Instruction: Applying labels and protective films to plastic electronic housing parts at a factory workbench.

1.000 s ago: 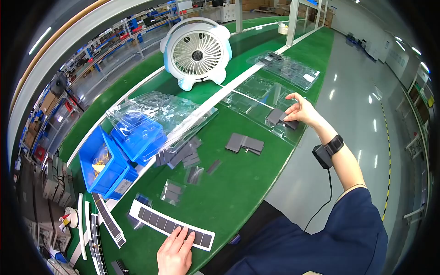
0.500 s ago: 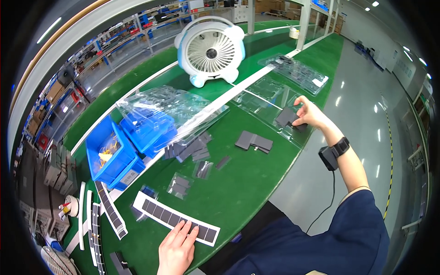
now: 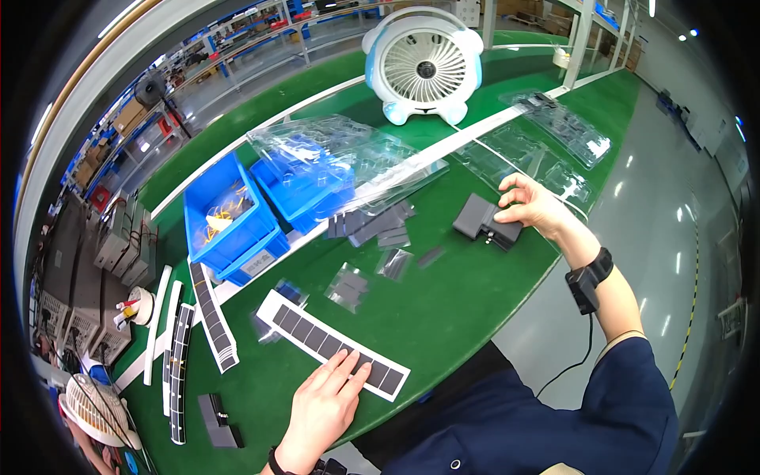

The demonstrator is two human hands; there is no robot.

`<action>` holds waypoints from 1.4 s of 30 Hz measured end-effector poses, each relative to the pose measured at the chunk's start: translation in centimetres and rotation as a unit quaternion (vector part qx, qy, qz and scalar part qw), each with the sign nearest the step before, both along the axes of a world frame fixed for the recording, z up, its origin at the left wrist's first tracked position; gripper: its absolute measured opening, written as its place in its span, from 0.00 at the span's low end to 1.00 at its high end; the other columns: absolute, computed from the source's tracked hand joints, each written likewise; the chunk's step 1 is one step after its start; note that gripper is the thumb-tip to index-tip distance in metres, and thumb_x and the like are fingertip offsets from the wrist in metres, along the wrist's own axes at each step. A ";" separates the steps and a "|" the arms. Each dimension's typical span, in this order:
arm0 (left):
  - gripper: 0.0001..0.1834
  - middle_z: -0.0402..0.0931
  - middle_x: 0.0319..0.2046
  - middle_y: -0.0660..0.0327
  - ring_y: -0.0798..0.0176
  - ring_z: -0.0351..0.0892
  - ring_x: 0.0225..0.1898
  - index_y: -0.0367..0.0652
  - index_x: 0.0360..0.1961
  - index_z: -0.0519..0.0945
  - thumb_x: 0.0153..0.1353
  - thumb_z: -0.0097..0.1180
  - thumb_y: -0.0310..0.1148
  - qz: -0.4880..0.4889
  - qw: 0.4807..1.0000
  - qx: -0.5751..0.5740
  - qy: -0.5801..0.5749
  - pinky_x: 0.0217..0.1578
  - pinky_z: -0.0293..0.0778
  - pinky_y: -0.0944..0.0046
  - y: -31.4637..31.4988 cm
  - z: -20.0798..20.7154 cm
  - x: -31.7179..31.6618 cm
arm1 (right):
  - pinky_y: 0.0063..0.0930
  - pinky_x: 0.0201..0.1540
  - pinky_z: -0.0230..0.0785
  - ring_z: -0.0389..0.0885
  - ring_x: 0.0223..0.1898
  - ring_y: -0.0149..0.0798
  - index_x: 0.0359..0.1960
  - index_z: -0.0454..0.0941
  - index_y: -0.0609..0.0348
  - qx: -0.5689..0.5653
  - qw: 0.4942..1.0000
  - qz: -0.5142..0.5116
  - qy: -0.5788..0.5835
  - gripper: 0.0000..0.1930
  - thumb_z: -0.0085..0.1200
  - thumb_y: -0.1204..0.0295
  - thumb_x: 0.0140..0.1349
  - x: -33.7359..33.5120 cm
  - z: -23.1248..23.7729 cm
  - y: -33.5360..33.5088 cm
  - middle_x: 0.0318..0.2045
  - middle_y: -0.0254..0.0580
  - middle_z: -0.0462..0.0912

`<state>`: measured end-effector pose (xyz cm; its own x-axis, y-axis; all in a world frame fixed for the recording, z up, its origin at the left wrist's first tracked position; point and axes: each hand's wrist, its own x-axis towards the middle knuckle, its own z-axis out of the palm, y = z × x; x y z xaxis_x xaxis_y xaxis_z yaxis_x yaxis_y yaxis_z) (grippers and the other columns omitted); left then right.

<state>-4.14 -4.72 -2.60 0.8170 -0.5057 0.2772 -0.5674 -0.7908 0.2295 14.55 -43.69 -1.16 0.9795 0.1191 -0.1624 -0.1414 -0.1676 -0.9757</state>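
Note:
My left hand [image 3: 326,402] lies flat, fingers stretched out, on a white backing strip [image 3: 399,388] bearing a row of black squares, near the table's front edge. To the right, my right hand [image 3: 532,207] pinches a dark grey box-shaped part [image 3: 475,215] between thumb and fingers, low over the green table. The hand covers some of it. Whether a second similar part lies beneath it, I cannot tell. A black device is strapped to my right wrist. Several flat dark grey pieces [image 3: 372,224] and small clear bags [image 3: 348,286] with dark pieces lie left of it.
Blue bins [image 3: 226,207] stand at the left, one with yellow wires, beneath clear plastic trays [image 3: 332,154]. More clear trays [image 3: 558,131] lie at the back right. A white fan [image 3: 426,71] stands behind. Another dark part [image 3: 218,419] and several strips [image 3: 180,372] lie at the left.
My right hand has moved left from the clear tray at the right edge, bringing the dark grey part to where similar parts lay. The left hand stays on the strip. The view has shifted.

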 end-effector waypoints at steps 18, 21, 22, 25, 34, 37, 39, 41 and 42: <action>0.41 0.66 0.54 0.46 0.50 0.64 0.58 0.39 0.65 0.57 0.53 0.63 0.34 0.258 0.955 -0.139 0.039 0.60 0.60 0.56 3.2 -0.8 1.0 | 0.26 0.42 0.71 0.74 0.41 0.30 0.47 0.72 0.54 -0.207 0.928 0.034 -0.309 0.21 0.62 0.75 0.50 -4.0 0.6 9.4 0.40 0.34 0.75; 0.43 0.60 0.60 0.48 0.55 0.58 0.63 0.43 0.68 0.52 0.55 0.62 0.34 0.290 0.894 -0.328 0.090 0.63 0.54 0.57 3.8 -2.2 1.4 | 0.28 0.42 0.73 0.75 0.45 0.33 0.42 0.75 0.54 -0.179 0.914 0.105 -0.350 0.16 0.62 0.75 0.51 -5.1 1.4 12.9 0.45 0.39 0.73; 0.42 0.56 0.63 0.47 0.53 0.56 0.64 0.46 0.68 0.52 0.56 0.62 0.35 0.295 0.858 -0.403 0.116 0.63 0.53 0.55 4.1 -2.3 1.5 | 0.28 0.42 0.74 0.75 0.46 0.34 0.40 0.76 0.55 -0.152 0.916 0.129 -0.347 0.14 0.62 0.75 0.51 -5.2 1.3 14.0 0.47 0.40 0.72; 0.41 0.56 0.64 0.47 0.51 0.56 0.64 0.50 0.68 0.53 0.56 0.61 0.39 0.347 0.794 -0.475 0.154 0.62 0.53 0.49 4.5 -1.3 2.8 | 0.23 0.39 0.73 0.75 0.43 0.29 0.35 0.78 0.60 0.001 0.946 0.230 -0.230 0.07 0.59 0.74 0.55 -4.2 1.2 16.2 0.41 0.36 0.75; 0.42 0.71 0.35 0.57 0.62 0.69 0.37 0.41 0.62 0.64 0.44 0.69 0.35 0.368 0.915 -0.152 0.062 0.39 0.70 0.63 7.3 -2.4 8.7 | 0.16 0.35 0.68 0.75 0.31 0.21 0.35 0.78 0.59 0.172 0.926 0.337 0.001 0.07 0.59 0.70 0.58 -2.8 -0.2 23.2 0.28 0.29 0.79; 0.37 0.72 0.34 0.57 0.54 0.69 0.42 0.41 0.59 0.68 0.44 0.67 0.30 0.363 0.902 -0.207 0.105 0.45 0.68 0.58 6.7 -1.7 9.1 | 0.17 0.38 0.69 0.75 0.32 0.21 0.35 0.77 0.57 0.142 0.932 0.333 0.012 0.06 0.58 0.70 0.59 -2.5 -1.5 22.9 0.29 0.27 0.78; 0.35 0.71 0.32 0.58 0.56 0.69 0.40 0.42 0.58 0.69 0.45 0.66 0.28 0.344 0.906 -0.226 0.103 0.44 0.68 0.58 6.3 -1.5 9.0 | 0.19 0.39 0.70 0.75 0.36 0.23 0.46 0.73 0.58 0.143 0.929 0.340 -0.018 0.13 0.57 0.73 0.60 -2.6 -2.3 22.4 0.37 0.33 0.77; 0.32 0.69 0.27 0.60 0.60 0.71 0.33 0.44 0.56 0.71 0.46 0.63 0.23 0.315 0.914 -0.248 0.064 0.37 0.70 0.62 6.1 -1.4 8.9 | 0.21 0.40 0.70 0.75 0.38 0.25 0.52 0.67 0.56 0.142 0.935 0.319 -0.063 0.19 0.57 0.73 0.59 -3.6 -1.7 22.8 0.41 0.36 0.75; 0.34 0.68 0.28 0.66 0.71 0.71 0.29 0.45 0.59 0.68 0.48 0.63 0.21 0.305 0.917 -0.254 0.050 0.30 0.70 0.70 6.3 -1.6 8.7 | 0.24 0.41 0.71 0.74 0.40 0.26 0.58 0.62 0.53 0.140 0.938 0.297 -0.112 0.26 0.57 0.74 0.58 -3.9 -1.4 23.0 0.44 0.39 0.73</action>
<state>4.55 1.60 -4.20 0.9388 0.2269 0.2592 -0.0119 -0.7306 0.6827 10.63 -20.74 -2.51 0.7322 0.6623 0.1589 0.1095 0.1157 -0.9872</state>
